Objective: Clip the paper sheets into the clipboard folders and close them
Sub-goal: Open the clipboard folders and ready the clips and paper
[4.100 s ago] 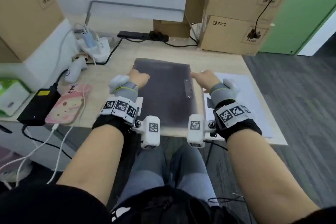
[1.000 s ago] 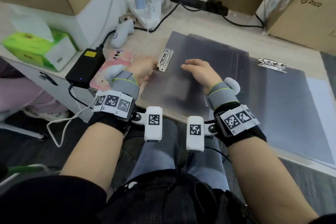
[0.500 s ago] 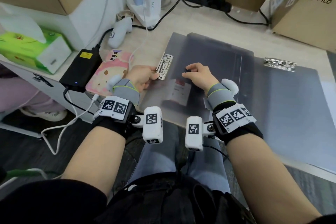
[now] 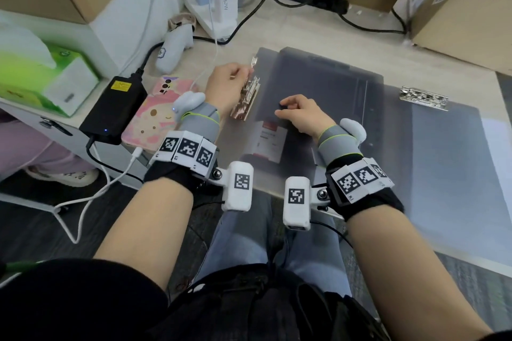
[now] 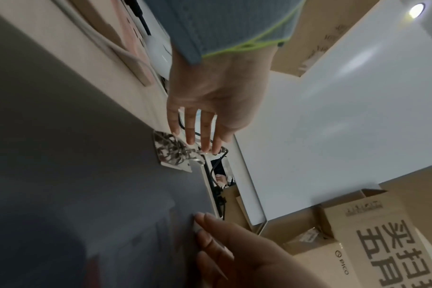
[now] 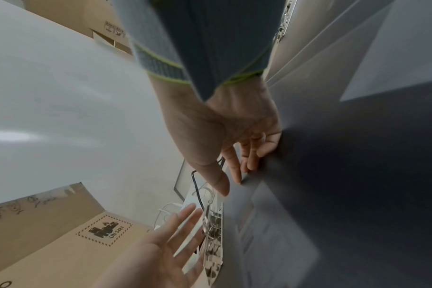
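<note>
My flat left hand (image 4: pixel 225 83) pushes the shiny metal clip (image 4: pixel 246 99), stiff I think, by its tail, my loose right hand (image 4: pixel 302 113) steadying the grey plastic folder (image 4: pixel 318 83).

The head camera looks forward and down from above the lap at the counter (image 4: pixel 304 33), both forearms and the boxes (image 4: pixel 468 8) behind. Each wrist camera sits close under its palm, facing along the fingers (image 5: pixel 206 134) — on the left hand (image 5: pixel 217 93) toward the clip (image 5: pixel 173 151), on the right hand (image 6: pixel 225 132) along the grey folder (image 6: pixel 358 175). All three share clip and folder — each wrist view catches the other hand.
</note>
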Motion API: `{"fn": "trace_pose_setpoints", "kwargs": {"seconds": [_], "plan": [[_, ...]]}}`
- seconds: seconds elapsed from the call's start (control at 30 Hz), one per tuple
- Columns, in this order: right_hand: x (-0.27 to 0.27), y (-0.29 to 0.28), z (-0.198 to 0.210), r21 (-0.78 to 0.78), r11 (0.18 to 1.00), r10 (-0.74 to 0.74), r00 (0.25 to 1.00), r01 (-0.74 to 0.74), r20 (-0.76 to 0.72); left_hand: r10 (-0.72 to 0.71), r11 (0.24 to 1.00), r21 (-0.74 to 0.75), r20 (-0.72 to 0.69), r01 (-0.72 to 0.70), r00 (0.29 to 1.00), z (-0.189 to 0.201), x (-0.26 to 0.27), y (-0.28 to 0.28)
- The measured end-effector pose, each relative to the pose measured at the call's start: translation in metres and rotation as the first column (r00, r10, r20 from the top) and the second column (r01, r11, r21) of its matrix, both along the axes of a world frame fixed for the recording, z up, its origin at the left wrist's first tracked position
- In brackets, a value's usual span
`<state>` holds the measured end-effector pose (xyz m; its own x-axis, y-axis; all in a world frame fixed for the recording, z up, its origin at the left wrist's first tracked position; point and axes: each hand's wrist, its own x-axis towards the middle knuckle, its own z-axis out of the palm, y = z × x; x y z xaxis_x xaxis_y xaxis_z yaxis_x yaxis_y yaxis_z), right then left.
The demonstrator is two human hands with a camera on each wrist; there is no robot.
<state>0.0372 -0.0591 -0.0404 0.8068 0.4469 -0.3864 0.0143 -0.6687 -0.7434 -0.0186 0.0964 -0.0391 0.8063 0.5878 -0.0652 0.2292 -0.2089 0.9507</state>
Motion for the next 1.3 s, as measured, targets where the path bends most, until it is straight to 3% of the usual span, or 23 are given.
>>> {"fn": "trace_pose_setpoints", "kwargs": {"seconds": [0.1, 0.17, 0.33, 0.5, 0.67, 0.8, 1.07, 1.3], "plan": [[0.001, -0.001, -0.001, 0.019, 1.000, 0.002, 1.000, -0.002, -0.002, -0.046, 0.999, 0.021, -0.061, 0.048, 0.997, -0.004, 0.007, -0.002], [0.001, -0.001, 0.000, 0.027, 1.000, 0.001, 1.000, 0.000, -0.007, 0.007, 1.000, 0.003, -0.072, -0.007, 0.997, -0.008, 0.007, 0.001], [-0.002, -0.008, 0.006, 0.079, 0.997, -0.009, 0.999, 0.012, -0.034, 0.019, 1.000, 0.015, -0.002, -0.019, 1.000, 0.001, 0.002, -0.007], [-0.004, -0.028, 0.016, 0.252, 0.952, -0.145, 0.979, 0.177, -0.142, -0.011, 0.989, 0.146, 0.094, -0.003, 0.995, 0.016, 0.005, -0.030], [0.002, -0.066, 0.022, 0.288, 0.926, -0.211, 0.968, 0.243, -0.139, -0.110, 0.981, 0.172, 0.113, 0.089, 0.988, 0.019, 0.019, -0.064], [0.022, -0.118, 0.022, 0.280, 0.905, -0.307, 0.947, 0.321, -0.094, -0.235, 0.950, 0.232, 0.084, 0.211, 0.968, 0.022, 0.043, -0.109], [0.066, -0.197, 0.012, 0.251, 0.833, -0.497, 0.866, 0.494, -0.055, -0.405, 0.884, 0.208, -0.108, 0.419, 0.908, 0.008, 0.100, -0.196], [0.094, -0.226, -0.006, 0.138, 0.834, -0.540, 0.841, 0.534, 0.010, -0.382, 0.897, 0.159, -0.189, 0.412, 0.905, -0.010, 0.159, -0.231]]}}
